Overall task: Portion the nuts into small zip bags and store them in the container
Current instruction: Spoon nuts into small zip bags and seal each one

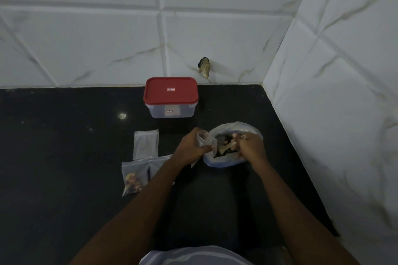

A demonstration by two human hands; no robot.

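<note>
Scooping step, head view. The left hand [189, 148] pinches a small zip bag [205, 139] at its mouth, holding it open just beside the rim of the large plastic bag [219, 162] that sits on the dark counter [64, 157]. The right hand [251, 146] is closed in a grip around a pale spoon [228, 146] – its working end dips among the nuts [221, 153] inside the large bag, too dark to make out clearly.

To do this step well, the small bag's mouth should probably stay wide and close above the large bag, so that any nut that slips off falls back into the supply rather than onto the counter. A modest, level spoonful likely suits the narrow opening, and the spoon should tip only once it is over the mouth.

One filled bag [133, 178] lies to the left, beside a second bag [158, 164] partly hidden by the forearm, and an empty bag [146, 144] lies just behind them. The container [171, 111] stands against the wall with its red lid [170, 90] on – storing is not yet begun.
</note>
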